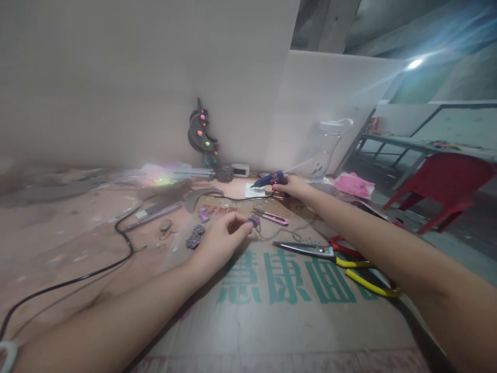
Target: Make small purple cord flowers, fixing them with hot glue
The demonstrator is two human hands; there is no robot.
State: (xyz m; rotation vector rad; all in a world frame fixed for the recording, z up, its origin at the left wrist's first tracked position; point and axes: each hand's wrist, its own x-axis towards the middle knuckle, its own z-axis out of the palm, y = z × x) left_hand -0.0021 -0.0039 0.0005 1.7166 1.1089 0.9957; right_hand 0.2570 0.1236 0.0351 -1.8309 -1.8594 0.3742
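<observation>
Between the thumb and fingers of my left hand [227, 235] is a small purple piece [254, 221] with a grey cord [297, 235] trailing to the right. My right hand [289, 187] is wrapped round a blue glue gun [267, 180], its tip over a small white square [254, 190]. Pink thread snips [274, 217] lie between my hands. Left of my left hand are a cluster of grey-purple pieces [195, 237] and some purple scraps [204, 213].
Scissors with red handles [305, 248] and a yellow-handled tool [373, 285] lie beneath my right forearm. A black cable [126, 238] curves across the left. At the back stand a grey crescent ornament [200, 132], a small display [240, 170] and a clear bottle [326, 147].
</observation>
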